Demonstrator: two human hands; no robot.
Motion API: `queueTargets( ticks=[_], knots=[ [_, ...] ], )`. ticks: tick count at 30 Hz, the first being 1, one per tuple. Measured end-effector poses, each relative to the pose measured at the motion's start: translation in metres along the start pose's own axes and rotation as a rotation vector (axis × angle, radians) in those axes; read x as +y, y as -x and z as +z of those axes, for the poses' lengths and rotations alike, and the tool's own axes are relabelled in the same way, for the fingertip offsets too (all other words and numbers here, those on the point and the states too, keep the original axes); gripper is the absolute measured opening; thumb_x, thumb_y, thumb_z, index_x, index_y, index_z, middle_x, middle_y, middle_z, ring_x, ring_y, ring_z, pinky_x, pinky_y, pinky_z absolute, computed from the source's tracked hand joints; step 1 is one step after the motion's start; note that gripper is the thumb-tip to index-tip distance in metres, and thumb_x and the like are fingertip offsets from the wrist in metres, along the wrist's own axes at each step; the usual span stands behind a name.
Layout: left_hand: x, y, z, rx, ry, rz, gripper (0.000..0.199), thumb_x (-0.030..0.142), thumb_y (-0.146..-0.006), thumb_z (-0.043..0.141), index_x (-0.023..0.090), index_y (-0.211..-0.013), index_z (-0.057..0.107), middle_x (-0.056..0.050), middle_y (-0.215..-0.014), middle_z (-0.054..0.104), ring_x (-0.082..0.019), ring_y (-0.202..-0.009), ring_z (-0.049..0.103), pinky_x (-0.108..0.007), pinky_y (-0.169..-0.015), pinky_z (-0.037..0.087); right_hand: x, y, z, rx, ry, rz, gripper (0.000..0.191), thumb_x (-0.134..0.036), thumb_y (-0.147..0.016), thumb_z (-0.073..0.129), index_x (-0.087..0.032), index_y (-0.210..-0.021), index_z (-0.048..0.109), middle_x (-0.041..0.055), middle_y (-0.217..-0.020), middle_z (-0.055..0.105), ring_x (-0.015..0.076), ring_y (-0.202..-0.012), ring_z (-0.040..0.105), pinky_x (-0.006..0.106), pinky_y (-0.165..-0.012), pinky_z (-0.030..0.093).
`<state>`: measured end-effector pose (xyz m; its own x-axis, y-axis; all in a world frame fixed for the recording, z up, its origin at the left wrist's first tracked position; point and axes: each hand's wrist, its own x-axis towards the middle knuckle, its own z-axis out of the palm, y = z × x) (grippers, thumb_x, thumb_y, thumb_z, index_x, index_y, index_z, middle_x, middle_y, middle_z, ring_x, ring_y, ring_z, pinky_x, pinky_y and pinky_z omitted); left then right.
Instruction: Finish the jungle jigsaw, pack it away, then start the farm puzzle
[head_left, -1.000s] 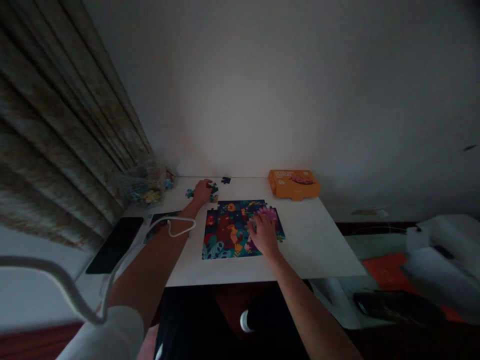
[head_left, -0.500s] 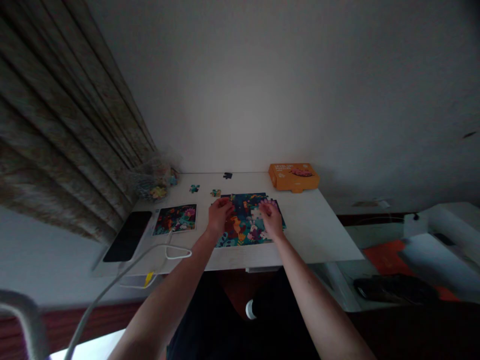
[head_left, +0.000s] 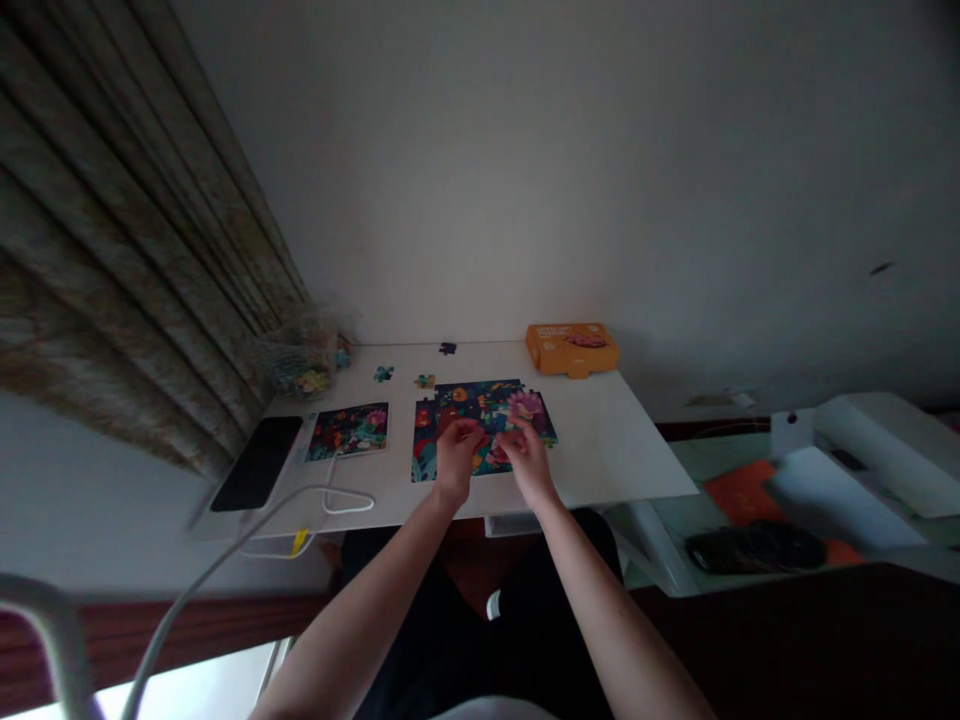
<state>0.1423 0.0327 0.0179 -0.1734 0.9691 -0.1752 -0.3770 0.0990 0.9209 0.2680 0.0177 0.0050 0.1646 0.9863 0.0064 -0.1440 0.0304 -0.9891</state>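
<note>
A colourful jigsaw puzzle (head_left: 480, 398) with jungle plants and a pink flower lies assembled in the middle of the white table (head_left: 600, 450). My left hand (head_left: 456, 452) and my right hand (head_left: 525, 455) are close together over its lower middle, fingers curled down on it. They hide that part of the puzzle, and the pieces are too small to tell whether either hand holds one. Loose pieces lie beyond the puzzle: a teal one (head_left: 383, 373), a multicoloured one (head_left: 424, 381) and a dark one (head_left: 448, 348).
A printed picture card (head_left: 348, 431) and a black phone (head_left: 256, 463) lie to the left, with a white cable (head_left: 330, 500) along the near edge. An orange box (head_left: 571, 349) stands at the far edge. A mesh bag (head_left: 304, 365) sits by the curtain (head_left: 135, 250).
My hands have moved toward each other. My left hand has come in from the puzzle's left side to its middle, and the view has shifted slightly.
</note>
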Motion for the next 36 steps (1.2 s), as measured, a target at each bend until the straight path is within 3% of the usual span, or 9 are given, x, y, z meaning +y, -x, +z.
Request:
queueTargets(
  ticks=[5,8,11,14,16,21,27,31,36],
  knots=[
    [-0.012,0.023,-0.003,-0.130,-0.271,0.164,0.023,0.039,-0.079,0.078,0.021,-0.090,0.068,-0.003,-0.084,0.071,-0.019,-0.077,0.069,-0.032,-0.076,0.057,0.005,0.019,-0.007,0.067,0.029,-0.042,0.051,-0.063,-0.079,0.074,-0.022,-0.108,0.066,0.0042,-0.091,0.075,0.0210,-0.073,0.070,0.033,-0.064,0.058],
    [-0.010,0.028,-0.017,-0.213,-0.640,0.415,0.016,0.032,-0.089,0.068,0.025,-0.102,0.072,-0.008,-0.103,0.073,-0.024,-0.098,0.071,-0.039,-0.092,0.057,0.006,0.017,-0.041,0.147,0.096,-0.108,0.059,-0.063,-0.076,0.077,-0.022,-0.117,0.064,0.0035,-0.086,0.074,0.0216,-0.076,0.070,0.033,-0.069,0.057],
    [-0.004,0.025,-0.032,-0.331,-1.006,0.641,0.024,0.028,-0.094,0.061,0.028,-0.114,0.073,-0.011,-0.120,0.071,-0.029,-0.119,0.065,-0.049,-0.113,0.046,0.006,0.008,-0.088,0.250,0.181,-0.172,0.060,-0.059,-0.074,0.081,-0.021,-0.117,0.064,0.0025,-0.080,0.072,0.0210,-0.075,0.069,0.033,-0.071,0.056],
    [-0.004,0.021,-0.042,-0.400,-1.200,0.725,0.033,0.029,-0.094,0.064,0.028,-0.127,0.071,-0.012,-0.132,0.068,-0.031,-0.131,0.059,-0.055,-0.125,0.032,0.006,0.002,-0.121,0.234,0.273,-0.175,0.057,-0.059,-0.071,0.082,-0.020,-0.111,0.068,0.0011,-0.074,0.070,0.0195,-0.068,0.066,0.031,-0.065,0.052],
    [-0.008,0.019,-0.045,-0.399,-1.253,0.726,0.038,0.031,-0.094,0.065,0.029,-0.131,0.069,-0.012,-0.137,0.067,-0.032,-0.134,0.058,-0.057,-0.126,0.029,0.008,0.001,-0.129,0.205,0.302,-0.166,0.056,-0.059,-0.072,0.080,-0.019,-0.111,0.069,0.0007,-0.073,0.070,0.0193,-0.068,0.065,0.031,-0.063,0.051],
    [-0.017,0.016,-0.045,-0.390,-1.257,0.697,0.035,0.033,-0.095,0.064,0.027,-0.129,0.071,-0.013,-0.137,0.067,-0.033,-0.132,0.060,-0.059,-0.124,0.031,0.013,0.002,-0.125,0.198,0.310,-0.148,0.057,-0.059,-0.075,0.078,-0.019,-0.113,0.069,0.0022,-0.077,0.073,0.0203,-0.071,0.068,0.032,-0.067,0.053],
    [-0.011,0.020,-0.044,-0.388,-1.157,0.667,0.028,0.032,-0.095,0.063,0.027,-0.121,0.074,-0.013,-0.132,0.069,-0.032,-0.129,0.062,-0.058,-0.124,0.033,0.007,0.004,-0.118,0.260,0.231,-0.129,0.059,-0.065,-0.071,0.081,-0.019,-0.106,0.071,0.0037,-0.077,0.072,0.0201,-0.068,0.067,0.032,-0.063,0.054],
    [-0.011,0.041,-0.031,-0.373,-0.881,0.554,0.029,0.031,-0.095,0.062,0.028,-0.123,0.071,-0.011,-0.127,0.071,-0.029,-0.122,0.066,-0.048,-0.111,0.050,0.000,0.019,-0.089,0.234,0.100,-0.043,0.057,-0.066,-0.069,0.083,-0.020,-0.098,0.068,0.0030,-0.076,0.072,0.0189,-0.059,0.065,0.032,-0.055,0.054],
    [-0.020,0.064,-0.005,-0.276,-0.401,0.239,0.043,0.038,-0.090,0.071,0.027,-0.130,0.063,-0.010,-0.113,0.073,-0.025,-0.101,0.073,-0.039,-0.091,0.059,-0.003,0.040,-0.039,0.154,-0.041,0.032,0.049,-0.059,-0.071,0.085,-0.023,-0.097,0.064,0.0026,-0.086,0.073,0.0215,-0.067,0.070,0.034,-0.056,0.059]
  ],
)
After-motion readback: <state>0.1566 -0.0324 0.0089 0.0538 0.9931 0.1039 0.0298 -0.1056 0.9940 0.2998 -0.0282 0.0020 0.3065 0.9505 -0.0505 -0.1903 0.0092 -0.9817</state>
